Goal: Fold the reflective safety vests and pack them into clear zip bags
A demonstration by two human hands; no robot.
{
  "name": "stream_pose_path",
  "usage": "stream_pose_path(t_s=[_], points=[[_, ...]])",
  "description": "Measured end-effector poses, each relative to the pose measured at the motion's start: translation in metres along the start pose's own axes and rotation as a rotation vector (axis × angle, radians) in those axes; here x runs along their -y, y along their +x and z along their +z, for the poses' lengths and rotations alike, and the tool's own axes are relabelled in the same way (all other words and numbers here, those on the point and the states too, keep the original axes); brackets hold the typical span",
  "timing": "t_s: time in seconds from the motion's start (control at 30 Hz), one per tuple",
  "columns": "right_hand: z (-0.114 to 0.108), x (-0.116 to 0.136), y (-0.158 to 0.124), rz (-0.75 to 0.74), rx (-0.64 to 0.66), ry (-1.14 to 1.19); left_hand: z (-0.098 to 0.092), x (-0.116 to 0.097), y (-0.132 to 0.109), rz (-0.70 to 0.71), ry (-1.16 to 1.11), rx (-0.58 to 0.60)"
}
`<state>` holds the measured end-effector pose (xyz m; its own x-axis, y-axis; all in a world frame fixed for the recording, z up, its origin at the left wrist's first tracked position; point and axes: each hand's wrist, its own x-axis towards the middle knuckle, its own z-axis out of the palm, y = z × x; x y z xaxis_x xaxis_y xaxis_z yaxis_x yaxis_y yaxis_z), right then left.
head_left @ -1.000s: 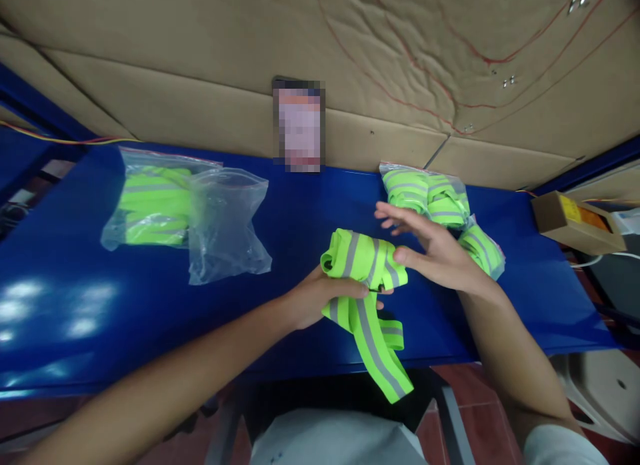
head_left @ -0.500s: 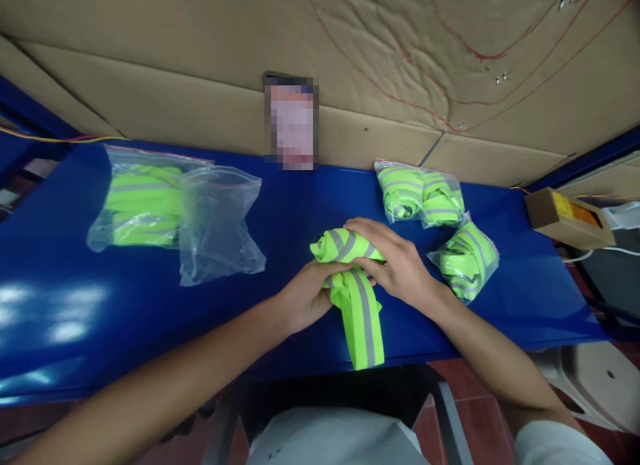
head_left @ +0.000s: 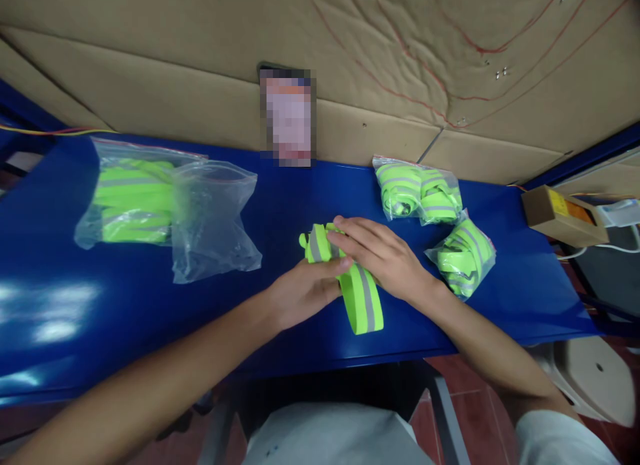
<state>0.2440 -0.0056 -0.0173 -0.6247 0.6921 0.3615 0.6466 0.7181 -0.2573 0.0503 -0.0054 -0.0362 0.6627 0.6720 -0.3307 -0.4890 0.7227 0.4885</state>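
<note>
A neon-yellow reflective strap [head_left: 366,303] with a grey stripe is bundled between my two hands over the middle of the blue table. My left hand [head_left: 303,291] grips the bundle from the left, its thumb lying across the front. From the right, my right hand [head_left: 385,255] closes over the roll, fingers on its top. A loop of the strap hangs below the hands toward the table's front edge. Part of the roll and several fingertips are hidden.
Left on the blue table [head_left: 210,325] lie a clear bag [head_left: 135,198] of neon straps and a clear plastic bag [head_left: 215,225]. Two filled bags, one at the back [head_left: 420,191] and one nearer [head_left: 465,258], lie right. Beyond stands a cardboard box [head_left: 563,218]; cardboard [head_left: 175,91] lines the back.
The hanging loop has become shorter, and the rolled part has turned in my hands. My right hand's fingers now lie flatter over the roll. The view has shifted slightly.
</note>
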Motion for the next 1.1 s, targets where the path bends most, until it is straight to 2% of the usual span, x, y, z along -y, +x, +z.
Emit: stream_pose_path(t_s=[0.13, 0.33, 0.4, 0.47, 0.53, 0.57, 0.63, 0.7, 0.73, 0.8, 0.93, 1.1], points=[[-0.004, -0.005, 0.0, -0.02, 0.137, 0.116, -0.003, -0.002, 0.004, 0.07, -0.001, -0.054], [-0.019, -0.009, -0.002, -0.032, 0.268, 0.521, -0.005, 0.002, 0.007, 0.171, 0.156, -0.065], [-0.025, -0.01, -0.001, 0.061, 0.234, 0.686, -0.005, 0.003, 0.007, 0.196, 0.213, -0.095], [-0.029, -0.012, 0.0, 0.205, 0.085, 0.807, -0.004, 0.004, 0.006, 0.201, 0.297, -0.119], [-0.03, -0.017, 0.001, 0.299, -0.044, 0.857, -0.003, 0.004, 0.003, 0.188, 0.415, -0.063], [-0.03, -0.019, 0.0, 0.309, -0.026, 0.875, -0.002, 0.004, 0.0, 0.169, 0.478, -0.012], [-0.029, -0.024, -0.001, 0.295, 0.15, 0.926, 0.0, 0.004, -0.004, 0.128, 0.544, 0.075], [-0.027, -0.027, -0.002, 0.298, 0.326, 0.978, 0.003, 0.004, -0.007, 0.083, 0.484, 0.088], [-0.026, -0.028, -0.002, 0.31, 0.361, 0.989, 0.004, 0.004, -0.007, 0.064, 0.424, 0.07], [-0.022, -0.026, -0.001, 0.36, 0.332, 0.992, 0.005, 0.004, -0.005, 0.042, 0.306, 0.023], [-0.016, -0.019, 0.004, 0.489, 0.158, 0.943, 0.003, 0.001, 0.0, 0.061, 0.193, -0.024], [-0.006, -0.013, 0.006, 0.446, 0.025, 0.603, 0.003, 0.004, 0.001, 0.039, 0.201, -0.112]])
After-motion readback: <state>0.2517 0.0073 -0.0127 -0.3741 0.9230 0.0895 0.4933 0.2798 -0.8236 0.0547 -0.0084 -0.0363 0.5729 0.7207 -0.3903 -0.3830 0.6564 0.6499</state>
